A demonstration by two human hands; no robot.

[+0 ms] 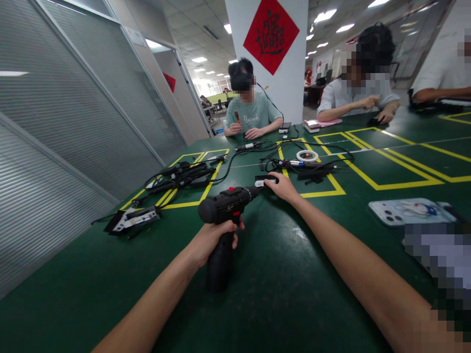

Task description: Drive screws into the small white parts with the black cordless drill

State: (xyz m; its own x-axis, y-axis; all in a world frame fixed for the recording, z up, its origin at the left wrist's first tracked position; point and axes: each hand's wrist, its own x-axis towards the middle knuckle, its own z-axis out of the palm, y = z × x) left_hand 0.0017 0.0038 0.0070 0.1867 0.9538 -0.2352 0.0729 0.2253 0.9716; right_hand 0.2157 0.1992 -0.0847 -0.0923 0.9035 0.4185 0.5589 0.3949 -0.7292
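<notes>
My left hand [217,238] is wrapped round the grip of a black cordless drill [226,206] with red buttons. The drill points away to the right, its chuck close to a small black part with a white label [265,181]. That part is pinched between the fingers of my right hand [280,187], just above or on the green table. The drill's bit tip is very near the part; whether they touch I cannot tell. The lower end of the drill's handle hangs toward me, over the table.
Bundled black cables [180,176] lie at left, beside a black-and-white packet [132,219]. More tools and cables [305,166] with a white tape ring [307,156] lie beyond my right hand. A phone [410,212] rests at right. Several people sit across the green table [294,274], marked with yellow tape.
</notes>
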